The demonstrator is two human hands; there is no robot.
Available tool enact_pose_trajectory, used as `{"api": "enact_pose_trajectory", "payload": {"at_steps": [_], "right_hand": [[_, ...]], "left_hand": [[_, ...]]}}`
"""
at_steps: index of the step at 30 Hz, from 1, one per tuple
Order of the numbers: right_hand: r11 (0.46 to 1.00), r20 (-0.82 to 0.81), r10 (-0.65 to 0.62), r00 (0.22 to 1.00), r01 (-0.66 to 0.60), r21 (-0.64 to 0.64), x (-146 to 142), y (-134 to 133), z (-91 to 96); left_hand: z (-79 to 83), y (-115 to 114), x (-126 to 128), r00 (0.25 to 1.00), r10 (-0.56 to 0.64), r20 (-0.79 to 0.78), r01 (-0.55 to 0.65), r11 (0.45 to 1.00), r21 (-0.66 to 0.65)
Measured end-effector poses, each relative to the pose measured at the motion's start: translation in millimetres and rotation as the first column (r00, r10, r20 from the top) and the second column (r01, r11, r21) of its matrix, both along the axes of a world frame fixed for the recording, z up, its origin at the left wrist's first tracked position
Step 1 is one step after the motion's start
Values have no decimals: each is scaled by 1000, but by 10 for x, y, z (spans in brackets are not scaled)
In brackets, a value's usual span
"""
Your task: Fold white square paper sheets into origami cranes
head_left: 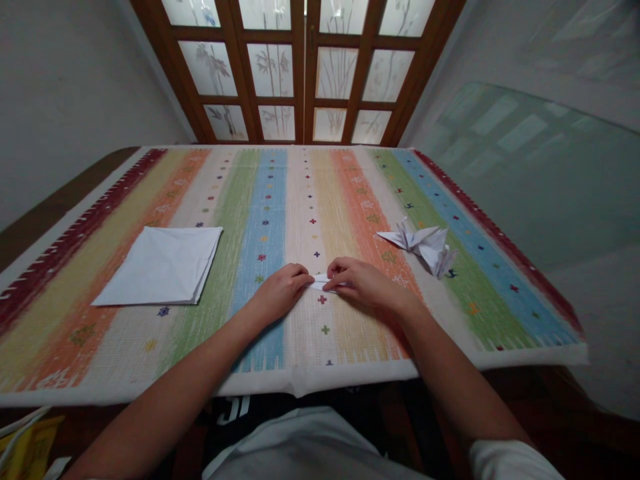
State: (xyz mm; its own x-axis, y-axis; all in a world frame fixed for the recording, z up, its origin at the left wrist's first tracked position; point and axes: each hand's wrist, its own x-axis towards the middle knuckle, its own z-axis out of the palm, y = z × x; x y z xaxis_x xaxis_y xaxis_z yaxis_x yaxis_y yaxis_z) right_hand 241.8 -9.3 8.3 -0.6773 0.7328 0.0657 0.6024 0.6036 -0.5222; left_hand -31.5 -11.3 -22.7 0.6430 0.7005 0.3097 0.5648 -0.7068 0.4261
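A small piece of folded white paper (pixel 319 283) lies low over the striped tablecloth in front of me, with much of it hidden by my fingers. My left hand (pixel 286 288) pinches its left end between thumb and forefinger. On the other side, my right hand (pixel 361 280) grips the paper with its fingers curled over it. The two hands are close together, only a short stretch of paper showing between them. To the right rest folded paper cranes (pixel 425 244), bunched together. A stack of square white paper (pixel 163 265) sits to the left.
The striped tablecloth (pixel 260 200) covers the table, its near edge just in front of my body. Beyond the far edge stand wooden doors with glass panes (pixel 273 70). A pale glass panel (pixel 530 173) leans at the right wall. Something yellow (pixel 30 443) is at lower left.
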Motion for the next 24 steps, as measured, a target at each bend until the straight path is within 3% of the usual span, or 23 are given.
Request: {"api": "enact_pose_trajectory", "payload": {"at_steps": [15,24], "right_hand": [[992,-22,7,1000,-10,-125,43,90,72],[997,2,-30,1000,30,-70,-13,20,166]], "left_hand": [[62,42,-70,998,60,-16,-61,991,-116],[95,-7,-94,995,-17,-98,22,998,56]]}}
